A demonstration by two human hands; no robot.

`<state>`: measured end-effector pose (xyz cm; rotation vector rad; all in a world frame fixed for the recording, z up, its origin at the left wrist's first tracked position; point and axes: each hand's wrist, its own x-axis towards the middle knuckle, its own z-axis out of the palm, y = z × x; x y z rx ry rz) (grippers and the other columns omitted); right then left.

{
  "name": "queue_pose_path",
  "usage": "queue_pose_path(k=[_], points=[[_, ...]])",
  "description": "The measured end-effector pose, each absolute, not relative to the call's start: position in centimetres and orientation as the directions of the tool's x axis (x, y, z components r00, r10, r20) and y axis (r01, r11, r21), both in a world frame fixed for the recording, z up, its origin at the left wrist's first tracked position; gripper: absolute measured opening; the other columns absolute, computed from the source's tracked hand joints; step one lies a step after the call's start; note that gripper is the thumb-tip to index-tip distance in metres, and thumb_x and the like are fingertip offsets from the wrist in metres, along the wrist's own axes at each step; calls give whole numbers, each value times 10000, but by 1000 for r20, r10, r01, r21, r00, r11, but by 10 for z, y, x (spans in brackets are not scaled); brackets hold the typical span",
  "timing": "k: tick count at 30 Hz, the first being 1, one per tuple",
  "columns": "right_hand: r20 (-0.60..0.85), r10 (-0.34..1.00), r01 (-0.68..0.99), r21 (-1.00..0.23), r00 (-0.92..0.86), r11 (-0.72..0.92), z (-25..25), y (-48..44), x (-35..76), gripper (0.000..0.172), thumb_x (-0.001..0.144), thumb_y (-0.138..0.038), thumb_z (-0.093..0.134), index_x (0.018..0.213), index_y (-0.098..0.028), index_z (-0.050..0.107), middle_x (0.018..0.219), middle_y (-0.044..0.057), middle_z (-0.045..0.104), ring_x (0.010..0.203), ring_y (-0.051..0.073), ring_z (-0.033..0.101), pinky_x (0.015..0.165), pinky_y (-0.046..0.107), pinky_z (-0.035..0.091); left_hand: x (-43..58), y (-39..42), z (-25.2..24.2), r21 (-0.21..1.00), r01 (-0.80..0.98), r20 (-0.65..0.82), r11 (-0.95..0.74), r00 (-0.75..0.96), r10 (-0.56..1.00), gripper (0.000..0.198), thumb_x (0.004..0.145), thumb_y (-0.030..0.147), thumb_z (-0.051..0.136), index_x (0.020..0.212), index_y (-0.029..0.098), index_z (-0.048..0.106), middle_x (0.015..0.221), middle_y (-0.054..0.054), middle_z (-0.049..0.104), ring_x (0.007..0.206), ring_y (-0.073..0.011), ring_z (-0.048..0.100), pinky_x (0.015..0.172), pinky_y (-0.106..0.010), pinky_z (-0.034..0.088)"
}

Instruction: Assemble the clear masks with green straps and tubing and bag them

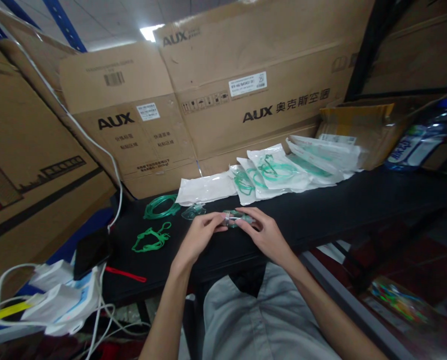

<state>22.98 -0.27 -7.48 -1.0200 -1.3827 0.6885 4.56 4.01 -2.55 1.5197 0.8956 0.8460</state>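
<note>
My left hand point(204, 231) and my right hand point(263, 231) meet over the front of the black table point(343, 215). Between their fingertips is a small clear plastic piece point(232, 218) with a greenish tint; its exact kind is too blurred to make out. Thumb and fingers of each hand close on one end of it. Just left of it lies a clear plastic mask point(193, 212). Farther left rest a coil of green tubing point(161, 207) and a tangled green elastic strap point(151, 239).
Behind are several white pouches with green tubing point(276, 170), a flat white pouch point(207, 188) and large cardboard boxes point(208, 125). A bottle point(420, 135) stands at the right. Left are a phone point(92, 252), a red strap point(126, 274) and white chargers with cables point(58, 300).
</note>
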Motion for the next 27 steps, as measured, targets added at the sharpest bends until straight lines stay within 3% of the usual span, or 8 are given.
queue_pose_path(k=[8, 13, 27], points=[[445, 892, 194, -884, 76, 425, -71, -6, 230, 323, 898, -368, 678, 1185, -227, 720, 1184, 77, 722, 1053, 225, 686, 908, 333, 551, 38, 42, -27, 996, 88, -34, -16, 533, 846, 305, 873, 392, 678, 1043, 162, 785, 1146, -98, 737, 1107, -242, 656, 934, -310, 534], [402, 912, 228, -898, 76, 377, -68, -6, 232, 291, 891, -358, 669, 1142, -228, 740, 1181, 63, 744, 1108, 245, 680, 1005, 391, 508, 40, 39, -26, 988, 149, -48, -42, 550, 834, 381, 879, 428, 689, 1161, 177, 740, 1176, -102, 722, 1034, -253, 697, 827, -311, 577], [421, 907, 197, -890, 9, 411, -71, -5, 233, 213, 894, -296, 641, 1072, -203, 713, 1047, 36, 749, 994, 217, 692, 920, 340, 520, 44, 34, -24, 957, 176, 89, -230, 577, 812, 305, 899, 385, 657, 1065, 148, 755, 1202, -106, 634, 861, -194, 707, 643, -270, 633]])
